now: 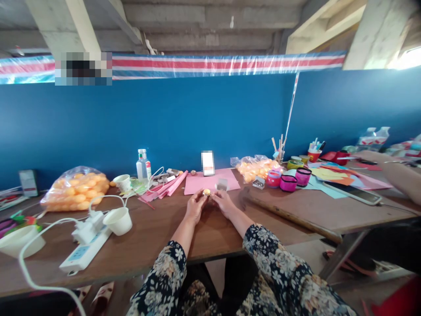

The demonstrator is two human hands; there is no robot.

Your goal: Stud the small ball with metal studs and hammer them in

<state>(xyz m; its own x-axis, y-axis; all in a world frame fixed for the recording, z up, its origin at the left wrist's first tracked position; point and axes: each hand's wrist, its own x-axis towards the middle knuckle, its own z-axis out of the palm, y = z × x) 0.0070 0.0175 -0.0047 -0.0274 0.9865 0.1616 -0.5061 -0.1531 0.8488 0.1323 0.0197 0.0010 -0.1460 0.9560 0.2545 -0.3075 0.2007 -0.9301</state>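
Observation:
Over the brown table, in the middle of the head view, my two hands meet fingertip to fingertip. Between them is a small round yellowish thing [206, 192], too small to make out its exact kind. My left hand [195, 207] pinches it from the left side. The thumb and fingers of my right hand [224, 204] close at its right edge, and I cannot tell how much of it they grip. Just beyond my fingers lies a pink sheet [194, 185], with a small clear box [222, 184] on its near side. A small upright screen [208, 164], blurred out, stands behind.
At left are a bag of orange balls [74, 191], a power strip [86, 254] with white cables and a paper cup [117, 220]. Another bag of balls [258, 168] and pink-purple pouches [288, 182] sit at right. A co-worker's arm [397, 173] reaches over coloured paper [338, 175].

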